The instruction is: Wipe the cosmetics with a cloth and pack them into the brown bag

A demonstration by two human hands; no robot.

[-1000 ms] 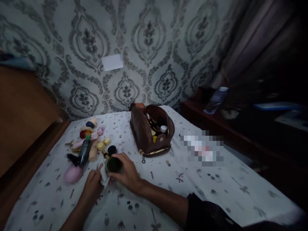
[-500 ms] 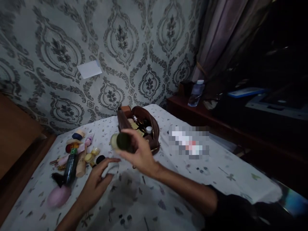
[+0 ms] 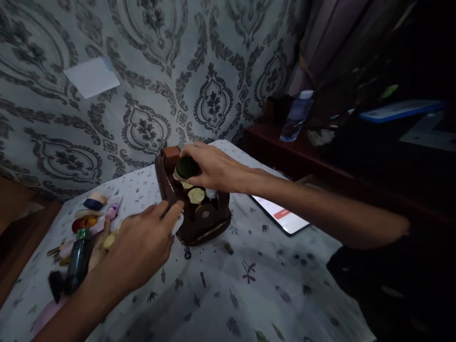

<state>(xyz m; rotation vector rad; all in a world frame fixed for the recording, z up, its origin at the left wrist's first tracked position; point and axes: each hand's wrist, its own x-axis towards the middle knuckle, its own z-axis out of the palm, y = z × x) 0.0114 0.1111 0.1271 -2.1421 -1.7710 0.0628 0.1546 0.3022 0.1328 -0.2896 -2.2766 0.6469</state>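
Over brown bag [image 3: 210,231], right hand [image 3: 213,166] grasps jar [image 3: 185,170], axis tilted, dark lid [image 3: 188,166] up-right; left hand [image 3: 146,237] pinches white cloth [image 3: 177,224].

Dim, cool light, right side nearly black, glowing screen [image 3: 289,221], soft shadow on cloth [image 3: 213,294], wallpaper [image 3: 146,130] perhaps slightly blurred

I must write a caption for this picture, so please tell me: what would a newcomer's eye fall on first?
Probably the right hand, near the middle, whose fingers hold a dark-topped jar at the opening of the brown bag. Next comes the bright screen on the patterned cloth, right of the bag and partly hidden by the right forearm. The dark bottle among small items at the left may draw a look.
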